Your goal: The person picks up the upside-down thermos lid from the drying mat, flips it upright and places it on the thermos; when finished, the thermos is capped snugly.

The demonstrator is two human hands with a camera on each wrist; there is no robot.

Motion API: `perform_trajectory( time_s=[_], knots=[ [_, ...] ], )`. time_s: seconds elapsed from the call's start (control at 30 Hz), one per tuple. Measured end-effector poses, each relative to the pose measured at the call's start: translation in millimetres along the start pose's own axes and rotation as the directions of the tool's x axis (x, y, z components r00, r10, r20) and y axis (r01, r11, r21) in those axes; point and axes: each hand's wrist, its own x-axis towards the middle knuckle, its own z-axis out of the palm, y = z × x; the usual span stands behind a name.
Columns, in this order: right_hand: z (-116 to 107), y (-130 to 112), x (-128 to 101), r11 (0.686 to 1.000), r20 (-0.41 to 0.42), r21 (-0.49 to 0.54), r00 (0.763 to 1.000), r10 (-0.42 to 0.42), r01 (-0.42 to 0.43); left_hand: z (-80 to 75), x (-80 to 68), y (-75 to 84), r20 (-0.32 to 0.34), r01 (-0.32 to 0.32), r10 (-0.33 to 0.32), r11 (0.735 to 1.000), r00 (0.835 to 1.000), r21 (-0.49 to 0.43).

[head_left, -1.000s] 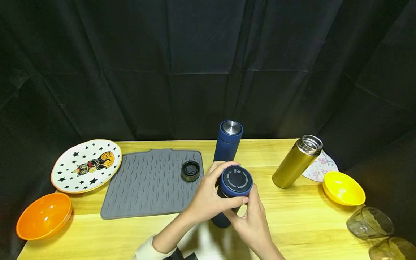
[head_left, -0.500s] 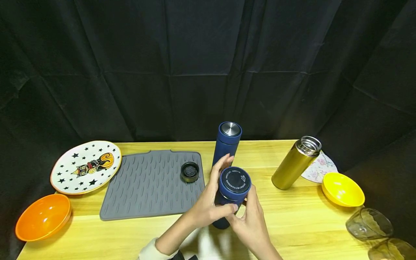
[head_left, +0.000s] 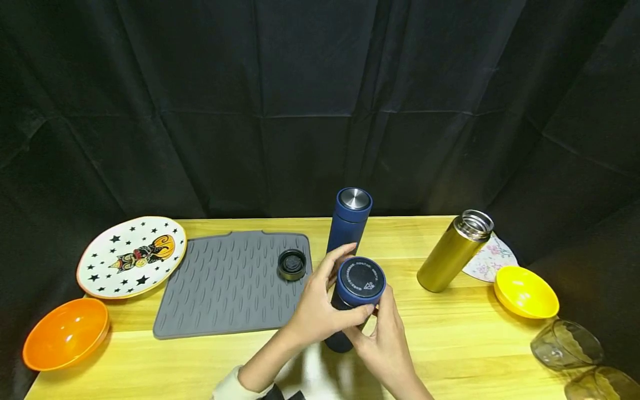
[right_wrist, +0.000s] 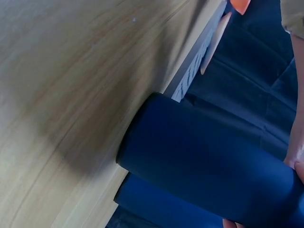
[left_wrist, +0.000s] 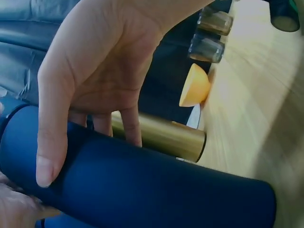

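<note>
Both my hands are at an upright navy thermos [right_wrist: 204, 156] near the table's front. Its lid [head_left: 361, 279] has a black top disc with white print round the rim. My left hand [head_left: 316, 309] curls round the lid from the left, thumb across its near edge. Just below, my right hand [head_left: 385, 349] grips the body. In the left wrist view the right thumb [left_wrist: 50, 147] presses on the body and the other fingers pass behind it. Close behind stands a second navy thermos [head_left: 346, 229] with a steel-topped lid. The left fingers' far side is mostly hidden.
A grey ridged mat [head_left: 232, 289] lies left, with a dark cap [head_left: 292, 265] on it. Beyond are a star-patterned plate [head_left: 112, 264] and an orange bowl [head_left: 67, 336]. Rightward stand a lidless gold thermos [head_left: 447, 261], a yellow bowl [head_left: 526, 291] and tinted glasses [head_left: 565, 345].
The print on the lid has turned clockwise, its triangle mark going from the far side to the near side. My left fingers lifted, then closed round it again; the right hand stays put.
</note>
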Motion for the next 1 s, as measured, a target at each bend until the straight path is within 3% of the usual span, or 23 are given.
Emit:
perform_trajectory(
  time_s=[0.1, 0.2, 0.3, 0.37, 0.43, 0.53, 0.67, 0.87, 0.93, 1.0],
  knots=[
    [0.2, 0.1, -0.4, 1.0, 0.004, 0.0, 1.0, 0.011, -0.011, 0.2, -0.7, -0.5, 0.01, -0.016, 0.016, 0.998, 1.0, -0.053],
    [0.6, -0.1, 0.1, 1.0, 0.006, 0.0, 1.0, 0.023, -0.023, 2.7, -1.8, -1.3, -0.078, -0.036, 0.04, 0.998, 0.996, 0.049],
    [1.0, 0.0, 0.5, 0.999, 0.01, 0.019, 1.0, 0.025, -0.025, 3.0, -2.7, -3.8, -0.126, -0.069, 0.076, 0.996, 0.989, 0.055],
    [1.2, 0.4, 0.1, 0.999, 0.006, 0.028, 1.0, 0.025, -0.025, 2.6, -3.2, -5.0, -0.08, -0.096, 0.097, 0.995, 0.992, 0.01],
    [1.2, 0.9, -0.2, 1.0, -0.001, 0.032, 1.0, 0.0, 0.0, 3.9, -3.6, -4.9, -0.055, -0.079, 0.081, 0.996, 0.995, 0.038],
    [2.4, 1.0, -0.9, 1.0, -0.005, 0.015, 1.0, -0.022, 0.023, 7.4, -2.9, -4.1, -0.08, -0.038, 0.047, 0.993, 0.996, 0.113],
    [3.8, 0.8, -1.4, 0.999, 0.0, 0.025, 1.0, -0.021, 0.021, 9.6, -2.6, -4.5, -0.075, -0.047, 0.05, 0.998, 0.996, 0.041],
    [1.7, 0.6, -1.0, 0.999, 0.01, 0.025, 1.0, 0.023, -0.023, 6.6, -2.9, -2.3, -0.108, 0.007, -0.003, 0.999, 0.994, 0.042],
    [0.9, 0.7, -0.8, 0.999, 0.017, 0.03, 0.999, 0.032, -0.033, 3.9, -2.5, -2.2, -0.059, 0.008, -0.009, 1.0, 0.998, -0.006],
    [0.2, 0.8, -0.5, 0.999, 0.016, 0.031, 1.0, 0.02, -0.02, 3.0, -2.4, -1.4, -0.036, 0.02, -0.019, 0.999, 0.999, 0.036]
  ],
)
